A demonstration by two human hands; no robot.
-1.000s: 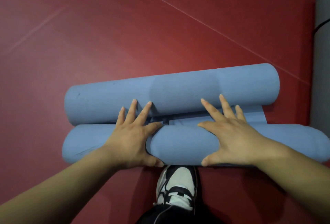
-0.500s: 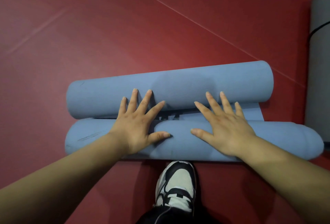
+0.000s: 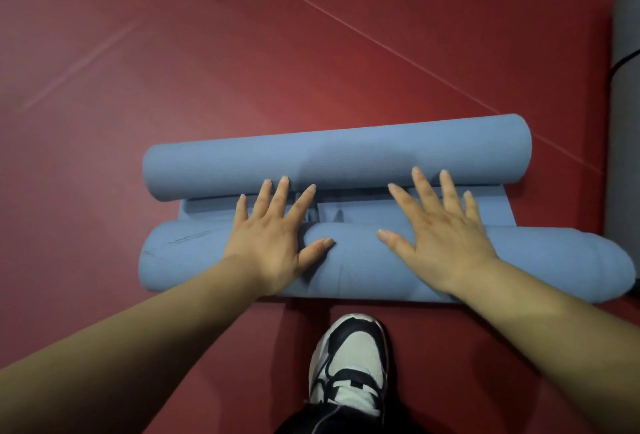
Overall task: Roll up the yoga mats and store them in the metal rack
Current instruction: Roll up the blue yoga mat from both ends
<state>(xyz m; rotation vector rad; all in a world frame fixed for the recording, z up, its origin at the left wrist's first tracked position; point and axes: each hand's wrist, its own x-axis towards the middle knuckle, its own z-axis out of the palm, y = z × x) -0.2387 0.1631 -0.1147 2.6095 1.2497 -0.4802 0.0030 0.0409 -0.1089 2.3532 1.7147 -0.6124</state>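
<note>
A blue yoga mat lies on the red floor, rolled from both ends. Its far roll (image 3: pixel 346 156) and its near roll (image 3: pixel 363 271) lie parallel, with a narrow flat strip (image 3: pixel 363 210) between them. My left hand (image 3: pixel 273 236) rests flat on the near roll left of centre, fingers spread and reaching over the strip to the far roll. My right hand (image 3: pixel 440 233) presses flat on the near roll right of centre, fingertips touching the far roll. The metal rack is out of view.
A grey rolled mat (image 3: pixel 627 104) with a black strap lies along the right edge, close to the blue rolls' right ends. My black and white shoe (image 3: pixel 349 361) stands on the red floor (image 3: pixel 207 53) just behind the near roll.
The near roll has turned forward towards the far roll, narrowing the flat strip. Both hands slid forward over its top, thumbs lifting off the near side, fingers now straight and reaching the far roll.
</note>
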